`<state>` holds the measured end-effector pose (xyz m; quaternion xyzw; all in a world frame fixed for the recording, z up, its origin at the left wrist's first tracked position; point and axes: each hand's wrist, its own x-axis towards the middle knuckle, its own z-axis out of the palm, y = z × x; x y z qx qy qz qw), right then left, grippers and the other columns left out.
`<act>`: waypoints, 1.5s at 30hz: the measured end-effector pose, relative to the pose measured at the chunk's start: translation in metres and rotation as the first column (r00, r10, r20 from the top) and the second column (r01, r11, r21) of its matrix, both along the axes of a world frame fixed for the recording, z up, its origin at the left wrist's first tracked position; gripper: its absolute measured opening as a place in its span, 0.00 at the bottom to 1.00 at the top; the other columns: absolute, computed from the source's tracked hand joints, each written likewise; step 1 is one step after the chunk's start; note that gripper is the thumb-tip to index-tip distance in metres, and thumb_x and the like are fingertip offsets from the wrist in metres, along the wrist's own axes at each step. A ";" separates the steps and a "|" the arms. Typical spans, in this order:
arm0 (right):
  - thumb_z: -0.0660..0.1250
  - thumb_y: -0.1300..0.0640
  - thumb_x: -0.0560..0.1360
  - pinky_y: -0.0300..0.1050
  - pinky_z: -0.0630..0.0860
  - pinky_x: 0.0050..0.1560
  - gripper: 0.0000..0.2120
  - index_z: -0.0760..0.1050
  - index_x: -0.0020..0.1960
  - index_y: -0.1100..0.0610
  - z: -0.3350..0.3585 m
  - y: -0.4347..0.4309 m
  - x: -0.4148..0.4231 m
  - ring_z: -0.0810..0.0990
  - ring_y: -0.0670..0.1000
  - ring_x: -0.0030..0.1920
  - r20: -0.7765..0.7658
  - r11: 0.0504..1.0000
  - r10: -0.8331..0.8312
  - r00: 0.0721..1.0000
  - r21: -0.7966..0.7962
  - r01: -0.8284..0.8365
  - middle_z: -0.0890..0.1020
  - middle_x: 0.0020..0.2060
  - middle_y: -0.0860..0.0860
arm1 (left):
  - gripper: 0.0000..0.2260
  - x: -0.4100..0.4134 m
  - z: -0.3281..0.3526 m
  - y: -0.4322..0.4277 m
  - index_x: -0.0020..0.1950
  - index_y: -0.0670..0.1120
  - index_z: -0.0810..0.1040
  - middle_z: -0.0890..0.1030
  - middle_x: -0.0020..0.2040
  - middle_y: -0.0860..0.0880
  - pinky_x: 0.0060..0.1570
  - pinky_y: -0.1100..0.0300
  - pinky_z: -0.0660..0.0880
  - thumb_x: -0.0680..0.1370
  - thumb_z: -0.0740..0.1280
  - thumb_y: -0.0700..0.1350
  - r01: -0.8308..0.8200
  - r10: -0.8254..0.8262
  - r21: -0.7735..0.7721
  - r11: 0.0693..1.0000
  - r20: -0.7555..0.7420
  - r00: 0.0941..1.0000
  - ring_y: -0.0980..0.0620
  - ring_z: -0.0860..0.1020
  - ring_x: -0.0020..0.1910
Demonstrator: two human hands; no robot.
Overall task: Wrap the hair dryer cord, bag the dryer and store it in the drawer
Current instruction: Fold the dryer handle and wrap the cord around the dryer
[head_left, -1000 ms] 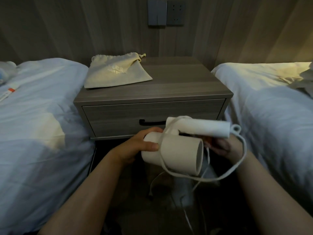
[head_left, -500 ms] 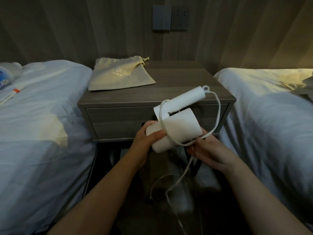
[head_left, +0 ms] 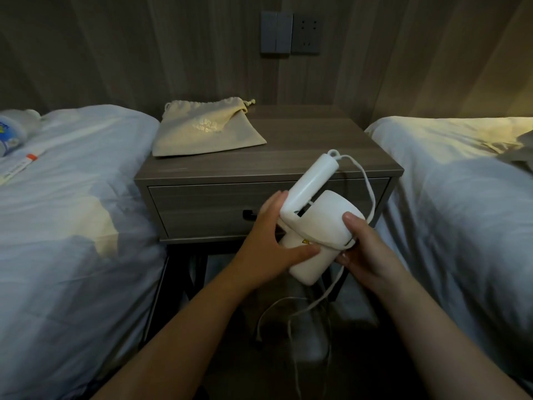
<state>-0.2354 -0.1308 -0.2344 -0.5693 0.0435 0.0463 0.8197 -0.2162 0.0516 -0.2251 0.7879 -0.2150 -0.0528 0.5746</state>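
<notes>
Left hand: your left hand (head_left: 268,243) grips the hair dryer (head_left: 326,223) at its hinge end, with the thumb laid across the barrel and the fingers up behind the folded handle.
Right hand: your right hand (head_left: 366,252) clasps the barrel's other end, thumb pressed on top and fingers curled beneath.
Hair dryer: it is held in the air in front of the drawer (head_left: 202,206), below the front edge of the nightstand (head_left: 317,148). Its handle is folded against the barrel and points up toward the back.
Cord: the cord (head_left: 367,186) leaves the handle tip, loops out to the right and crosses the barrel by your right thumb. The rest hangs loose toward the floor between your forearms.
Drawer: shut, with its dark handle (head_left: 249,215) partly hidden behind your left hand; what it holds is hidden.
Drawstring bag: the drawstring bag (head_left: 202,131) lies flat at the back left corner of the nightstand top, mouth gathered toward the back edge. Its inside is hidden.
Nightstand top: the right half and the front strip are bare wood.
Sides: the left bed (head_left: 72,197) and the right bed (head_left: 461,183) press close against the nightstand's two side edges. You have only a narrow aisle.
Left bed: a bottle (head_left: 11,134) lies at its far left edge.
</notes>
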 end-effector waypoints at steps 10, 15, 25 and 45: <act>0.79 0.37 0.45 0.46 0.65 0.42 0.31 0.84 0.45 0.48 0.007 -0.011 -0.001 0.73 0.54 0.43 0.053 0.991 0.132 0.990 -0.045 -0.130 0.80 0.41 0.54 | 0.31 -0.002 0.004 0.003 0.73 0.58 0.55 0.67 0.60 0.67 0.49 0.75 0.73 0.75 0.67 0.47 -0.014 0.010 -0.144 0.989 -0.026 1.000 0.69 0.70 0.56; 0.78 0.34 0.43 0.46 0.67 0.42 0.31 0.84 0.44 0.47 0.011 -0.015 -0.004 0.77 0.54 0.40 0.091 0.973 0.199 0.976 -0.140 -0.186 0.84 0.36 0.49 | 0.26 -0.002 0.005 0.004 0.68 0.58 0.63 0.70 0.64 0.55 0.44 0.69 0.76 0.73 0.69 0.47 -0.026 0.021 -0.179 0.984 -0.034 0.999 0.57 0.74 0.58; 0.78 0.36 0.46 0.53 0.67 0.47 0.33 0.82 0.48 0.50 0.015 -0.005 -0.004 0.73 0.60 0.48 0.136 0.979 0.131 0.982 -0.175 -0.106 0.81 0.42 0.55 | 0.14 0.001 -0.002 -0.003 0.48 0.46 0.78 0.82 0.44 0.47 0.46 0.55 0.77 0.66 0.69 0.50 -0.234 0.016 -0.433 0.871 -0.452 0.892 0.49 0.80 0.44; 0.78 0.39 0.51 0.53 0.80 0.52 0.40 0.77 0.58 0.57 0.007 0.002 -0.001 0.83 0.57 0.53 0.103 0.998 -0.038 0.994 -0.053 0.043 0.84 0.53 0.58 | 0.56 -0.012 0.005 -0.009 0.73 0.62 0.36 0.65 0.68 0.57 0.37 0.79 0.68 0.64 0.78 0.46 -0.007 0.014 0.037 0.999 -0.194 0.981 0.69 0.68 0.52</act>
